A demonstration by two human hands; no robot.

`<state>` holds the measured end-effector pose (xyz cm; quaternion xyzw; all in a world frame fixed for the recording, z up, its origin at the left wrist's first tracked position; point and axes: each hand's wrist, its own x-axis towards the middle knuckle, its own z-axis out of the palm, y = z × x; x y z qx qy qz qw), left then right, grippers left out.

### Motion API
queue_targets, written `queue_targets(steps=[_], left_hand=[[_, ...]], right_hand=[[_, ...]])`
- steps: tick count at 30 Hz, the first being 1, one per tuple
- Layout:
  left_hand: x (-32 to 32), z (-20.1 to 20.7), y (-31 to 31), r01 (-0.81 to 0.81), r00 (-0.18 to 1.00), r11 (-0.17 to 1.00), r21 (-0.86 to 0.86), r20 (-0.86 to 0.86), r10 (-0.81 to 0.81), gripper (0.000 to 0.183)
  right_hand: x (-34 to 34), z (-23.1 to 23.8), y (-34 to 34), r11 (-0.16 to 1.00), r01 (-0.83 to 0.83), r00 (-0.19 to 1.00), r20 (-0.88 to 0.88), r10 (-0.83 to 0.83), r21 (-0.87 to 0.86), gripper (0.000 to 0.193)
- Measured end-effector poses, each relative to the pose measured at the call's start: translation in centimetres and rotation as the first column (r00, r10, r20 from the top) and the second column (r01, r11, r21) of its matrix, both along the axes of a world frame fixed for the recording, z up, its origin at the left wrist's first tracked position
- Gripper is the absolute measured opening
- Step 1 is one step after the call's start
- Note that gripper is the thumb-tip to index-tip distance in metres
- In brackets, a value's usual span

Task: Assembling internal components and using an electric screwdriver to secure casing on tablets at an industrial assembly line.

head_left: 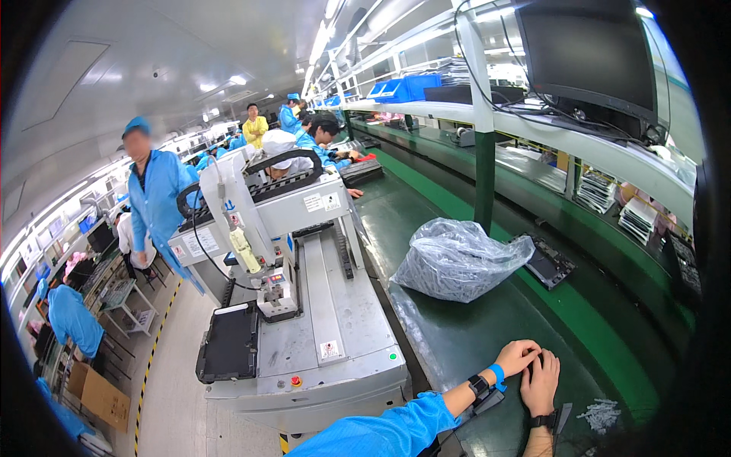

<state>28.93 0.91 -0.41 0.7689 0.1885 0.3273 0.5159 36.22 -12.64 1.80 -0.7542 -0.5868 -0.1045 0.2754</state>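
My left hand (518,356) reaches in from a blue sleeve, with a blue band and a black watch-like band on the wrist. Its fingers are curled, the tips meeting those of my right hand (541,385). That hand's fingers are bent and held close together, with a black band on the wrist. Something small and dark shows between the fingertips, too small to name. Beside my right wrist lies a thin dark strip (563,417). To its right is a loose pile of small grey pieces (601,415). A dark object (487,400) is partly hidden under my left wrist.
A clear plastic bag (461,263) full of greyish pieces sits on the green bench (426,335), with a black flat part (550,263) behind it. Left stands a benchtop machine (327,305) with a black tray (228,343). A post (485,179) holds the shelf and monitor (590,57). Several people work beyond.
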Motion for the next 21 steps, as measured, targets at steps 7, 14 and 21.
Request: queue_targets(steps=[7,14,21], left_hand=[[-0.4,0.3,0.0,0.026,0.999,0.999,-0.033,-0.03,-0.027,0.018],[-0.3,-0.7,0.1,0.031,0.999,1.0,0.0,0.043,-0.031,0.018],[-0.2,0.0,-0.3,0.005,1.0,0.997,0.078,0.023,-0.007,0.018]], right_hand=[[-0.2,-0.3,-0.3,1.0,0.002,1.0,-0.014,-0.002,0.004,0.046],[-0.7,-0.3,-0.4,1.0,0.005,1.0,-0.001,-0.005,0.004,0.045],[-0.1,-0.3,-0.4,1.0,0.009,1.0,-0.011,-0.009,-0.011,0.045]])
